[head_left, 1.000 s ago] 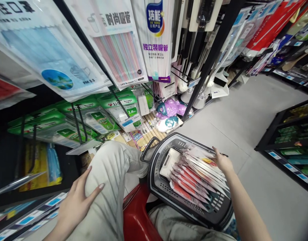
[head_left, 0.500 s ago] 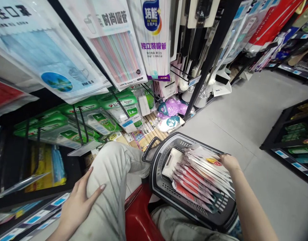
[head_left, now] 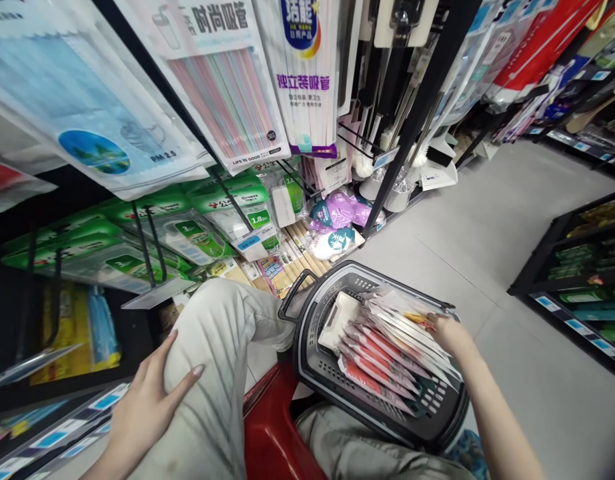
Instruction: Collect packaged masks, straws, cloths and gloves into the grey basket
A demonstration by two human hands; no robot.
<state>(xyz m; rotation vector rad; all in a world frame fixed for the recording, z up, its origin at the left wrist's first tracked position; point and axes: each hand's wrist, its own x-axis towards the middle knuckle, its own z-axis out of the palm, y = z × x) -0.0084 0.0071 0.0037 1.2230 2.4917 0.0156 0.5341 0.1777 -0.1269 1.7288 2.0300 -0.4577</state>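
Note:
My left hand (head_left: 145, 407) lies flat and open on my raised knee in pale trousers (head_left: 222, 360). My right hand (head_left: 450, 333) rests on a fanned stack of flat red-and-white packets (head_left: 387, 347) inside a dark grey shopping basket (head_left: 317, 373), which sits between my legs above a red stool (head_left: 267, 433). Its fingers curl over the far edge of the packets and are mostly hidden. A white flat item (head_left: 337, 317) lies at the basket's left end, beside the black handle (head_left: 292, 297).
Hanging packs of drinking straws (head_left: 227, 87) and masks (head_left: 82, 113) fill the rack on the left, with green packets (head_left: 187, 227) and chopsticks (head_left: 297, 250) below. A black upright post (head_left: 412, 113) stands ahead. Grey floor (head_left: 487, 247) runs right to a low black shelf (head_left: 577, 280).
My right hand has slid a little toward me and inward over the packets. My left hand stays on the knee; the view has dipped slightly.

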